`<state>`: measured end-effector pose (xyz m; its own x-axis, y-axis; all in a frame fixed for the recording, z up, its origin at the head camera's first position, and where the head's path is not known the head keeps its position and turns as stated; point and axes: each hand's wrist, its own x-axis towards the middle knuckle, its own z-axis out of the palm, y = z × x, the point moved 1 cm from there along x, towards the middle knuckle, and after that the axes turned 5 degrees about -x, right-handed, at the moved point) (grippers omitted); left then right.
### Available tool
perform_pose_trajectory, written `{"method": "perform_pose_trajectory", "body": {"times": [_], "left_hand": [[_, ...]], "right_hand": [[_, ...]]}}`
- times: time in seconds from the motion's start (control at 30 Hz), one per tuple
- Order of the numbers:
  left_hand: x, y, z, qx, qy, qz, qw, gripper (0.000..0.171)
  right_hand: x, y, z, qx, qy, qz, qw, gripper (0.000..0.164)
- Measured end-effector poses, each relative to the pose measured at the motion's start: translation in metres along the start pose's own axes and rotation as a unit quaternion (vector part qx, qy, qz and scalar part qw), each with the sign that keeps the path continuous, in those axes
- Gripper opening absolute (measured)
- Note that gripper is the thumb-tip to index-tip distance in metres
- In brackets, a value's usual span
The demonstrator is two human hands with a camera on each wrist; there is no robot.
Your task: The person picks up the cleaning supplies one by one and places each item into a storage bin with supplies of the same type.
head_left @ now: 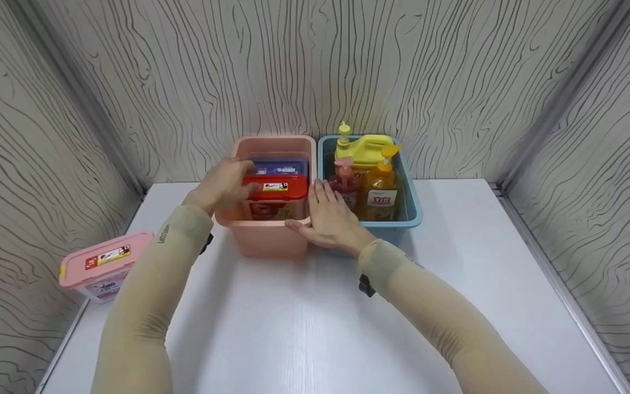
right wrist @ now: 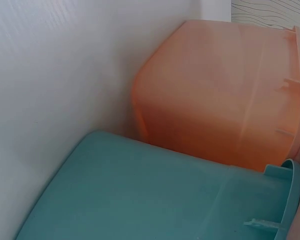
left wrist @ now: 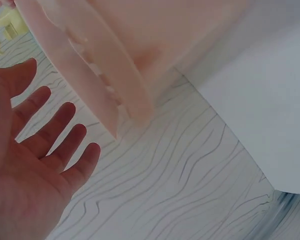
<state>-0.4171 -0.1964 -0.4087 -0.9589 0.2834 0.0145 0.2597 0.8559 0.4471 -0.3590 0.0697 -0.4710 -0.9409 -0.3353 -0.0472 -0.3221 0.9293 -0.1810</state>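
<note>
My left hand [head_left: 222, 187] is over the left side of a pink bin [head_left: 271, 239], its fingers loosely bent and spread near a red-lidded box [head_left: 287, 193]. In the left wrist view the left hand [left wrist: 35, 165] grasps nothing beside the bin's rim. Behind the red lid, a blue-lidded box [head_left: 287, 166] is in the same bin. My right hand [head_left: 334, 220] rests with straight fingers where the pink bin meets a blue bin [head_left: 414, 216]; its thumb touches the pink front rim. Only a sliver of that hand shows in the right wrist view.
Inside the blue bin stand a yellow jug [head_left: 369, 150], an orange pump bottle [head_left: 381, 189] and a red pump bottle [head_left: 344, 183]. A pink-lidded box [head_left: 107, 260] sits near the left table edge. A wood-grain wall [head_left: 315, 71] stands behind both bins.
</note>
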Motion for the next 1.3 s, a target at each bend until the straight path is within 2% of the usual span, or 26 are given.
{"method": "perform_pose_trajectory", "body": {"times": [0.1, 0.2, 0.47, 0.7, 0.9, 1.07, 1.3], "left_hand": [[-0.006, -0.012, -0.007, 0.006, 0.012, 0.014, 0.9998, 0.046], [-0.016, -0.025, -0.014, 0.013, 0.023, 0.013, 0.9996, 0.046], [-0.052, -0.063, -0.033, -0.005, 0.046, -0.028, 0.9985, 0.048], [-0.083, -0.098, -0.047, -0.014, 0.039, -0.068, 0.9969, 0.056], [-0.106, -0.125, -0.053, -0.006, 0.043, -0.074, 0.9963, 0.059], [-0.122, -0.14, -0.056, 0.002, 0.045, -0.078, 0.9959, 0.062], [-0.135, -0.152, -0.06, -0.004, 0.039, -0.093, 0.9949, 0.066]], "right_hand": [[-0.001, 0.0, -0.001, 0.003, -0.001, 0.0, 1.0, 0.127], [0.0, 0.0, -0.001, 0.0, -0.003, 0.0, 1.0, 0.126], [0.0, -0.001, -0.001, -0.003, -0.003, 0.002, 1.0, 0.126], [-0.001, -0.001, -0.001, 0.002, -0.003, 0.0, 1.0, 0.126], [0.0, -0.001, -0.001, -0.011, -0.001, -0.001, 1.0, 0.126], [0.001, -0.001, -0.001, -0.016, 0.0, -0.002, 1.0, 0.126], [0.001, 0.0, 0.0, -0.014, 0.005, -0.004, 1.0, 0.126]]}}
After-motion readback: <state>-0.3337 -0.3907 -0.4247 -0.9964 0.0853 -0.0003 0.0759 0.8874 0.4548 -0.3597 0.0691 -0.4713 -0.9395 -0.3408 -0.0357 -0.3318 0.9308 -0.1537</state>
